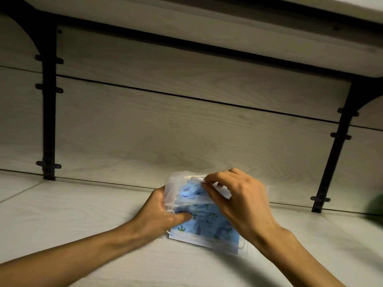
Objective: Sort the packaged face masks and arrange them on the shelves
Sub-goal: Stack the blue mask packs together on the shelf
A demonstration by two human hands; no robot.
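A small stack of blue patterned face masks in clear plastic packs (204, 224) lies on the pale wooden shelf (83, 214), close to the back panel. My left hand (161, 214) grips the stack's left edge, thumb pressed on top of the lower pack. My right hand (238, 199) comes from the right and pinches the clear wrapper of the upper pack near its top edge. The right part of the packs is hidden under my right hand.
Another shelf board (228, 27) runs overhead. Dark metal brackets stand at the left (48, 121) and right (335, 154) against the wood-grain back panel. A blurred green object (376, 206) shows at the right edge.
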